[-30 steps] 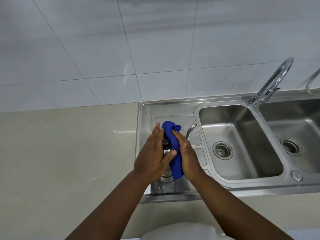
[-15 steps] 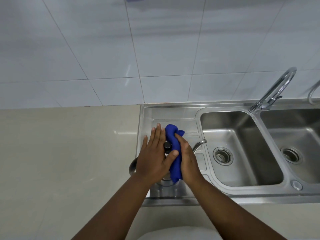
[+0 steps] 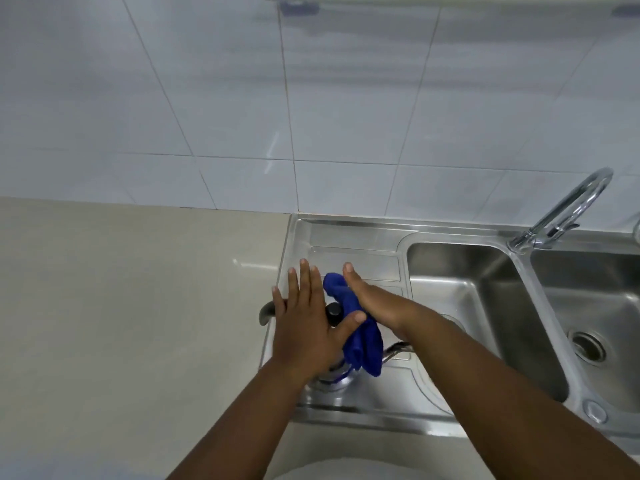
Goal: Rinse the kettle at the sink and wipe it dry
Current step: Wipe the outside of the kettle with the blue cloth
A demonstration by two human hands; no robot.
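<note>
A steel kettle [image 3: 331, 378] stands on the drainboard of the sink [image 3: 349, 235], mostly hidden under my hands. Its black lid knob [image 3: 334, 310] shows between them. The handle [image 3: 266, 311] sticks out to the left and the spout [image 3: 398, 348] to the right. My left hand [image 3: 306, 329] lies over the kettle's top with fingers spread, holding it down. My right hand [image 3: 377, 303] presses a blue cloth [image 3: 363, 346] against the kettle's right side.
A beige countertop [image 3: 138, 306] lies to the left of the sink. Right of the drainboard are a basin [image 3: 460, 296] with a drain [image 3: 587, 348] and a second basin [image 3: 595, 306]. A curved tap [image 3: 568, 209] rises behind them. White wall tiles stand behind.
The kettle has turned under my hands: the spout swung from the far side round to the right and nearer, and the handle came out on the left. My right hand slid the cloth along.
</note>
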